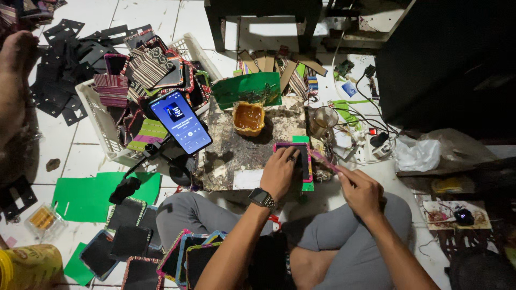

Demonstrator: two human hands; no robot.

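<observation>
Left hand (279,173): watch at the wrist, pressed flat on a pink-edged dark pouch panel (302,159), fingers spread over its left part. Panel lying on a stained work board (236,153), near the board's right edge, partly under the palm. Right hand (361,190): pinched shut on a thin brush (323,159), tip just beside the panel's right edge. Beyond: glue tub (248,118) on the board, propped phone (180,122) to the left, white basket (102,126) of woven pieces.
</observation>
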